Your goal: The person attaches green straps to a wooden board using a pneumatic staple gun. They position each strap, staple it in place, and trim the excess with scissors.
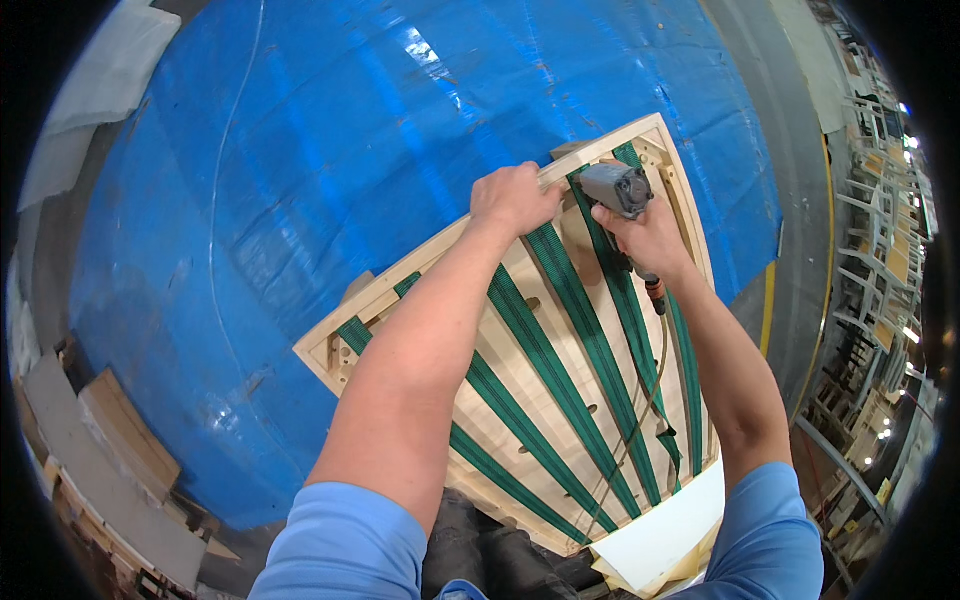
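Note:
A pale wooden seat frame point(636, 132) lies tilted in front of me, with several green webbing straps point(545, 350) running across it from far rail to near rail. My left hand point(515, 198) is closed over the far rail, its fingertips hidden behind the wood. In my right hand point(655, 238) is a grey staple gun point(617, 190), its nose down by the far rail near the right corner, over a strap. That nose is hidden by the tool's body. An air hose point(663, 350) hangs from the handle across the straps. One loose strap end point(668, 437) dangles near the right side.
Blue sheeting point(330, 150) spreads beyond the frame, with a thin line across it. A white panel point(670, 530) sits under the near right corner. Cardboard point(130, 430) stands at left, wrapped pale stacks point(110, 70) at upper left, and rows of chair frames point(880, 230) at right.

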Demonstrator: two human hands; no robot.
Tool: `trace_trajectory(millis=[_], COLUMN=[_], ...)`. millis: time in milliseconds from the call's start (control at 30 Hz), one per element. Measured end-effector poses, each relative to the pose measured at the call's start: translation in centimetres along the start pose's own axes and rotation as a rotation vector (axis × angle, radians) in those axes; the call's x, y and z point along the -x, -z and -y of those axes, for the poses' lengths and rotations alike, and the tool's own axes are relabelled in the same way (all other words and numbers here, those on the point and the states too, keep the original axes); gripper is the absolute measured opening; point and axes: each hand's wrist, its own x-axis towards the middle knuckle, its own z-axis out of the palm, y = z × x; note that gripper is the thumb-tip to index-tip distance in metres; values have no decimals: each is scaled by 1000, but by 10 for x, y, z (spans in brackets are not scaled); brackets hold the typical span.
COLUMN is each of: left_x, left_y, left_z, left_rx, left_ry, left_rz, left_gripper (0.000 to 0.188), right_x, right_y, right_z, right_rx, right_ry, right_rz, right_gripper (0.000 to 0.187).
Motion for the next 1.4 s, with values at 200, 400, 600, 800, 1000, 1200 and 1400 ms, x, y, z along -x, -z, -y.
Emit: trace_trajectory(millis=[200, 400, 600, 800, 1000, 1200, 1400], left_x=[1, 1, 2, 1, 3, 0, 1], left_y=[0, -3, -2, -3, -6, -4, -9], left_z=[-2, 0, -4, 3, -7, 0, -7], left_rx=[-1, -11, -7, -15, -17, -58, -51], left_ry=[-10, -24, -30, -13, -33, -5, -18], left_rz=[2, -28, -14, -47, -51, -65, -57], left_gripper=[51, 47, 48, 47, 44, 43, 43], right_x=[-1, -2, -1, -2, 0, -4, -9], right_y=[-6, -5, -4, 0, 6, 9, 22], right_z=[-6, -4, -13, -2, -20, -4, -17], right_rx=[-60, -14, -36, -55, -59, -94, -55], right_ry=[144, 79, 114, -29, 132, 39, 19], right_rz=[-29, -19, -33, 21, -72, -28, -31], right_gripper=[55, 55, 54, 55, 55, 52, 53])
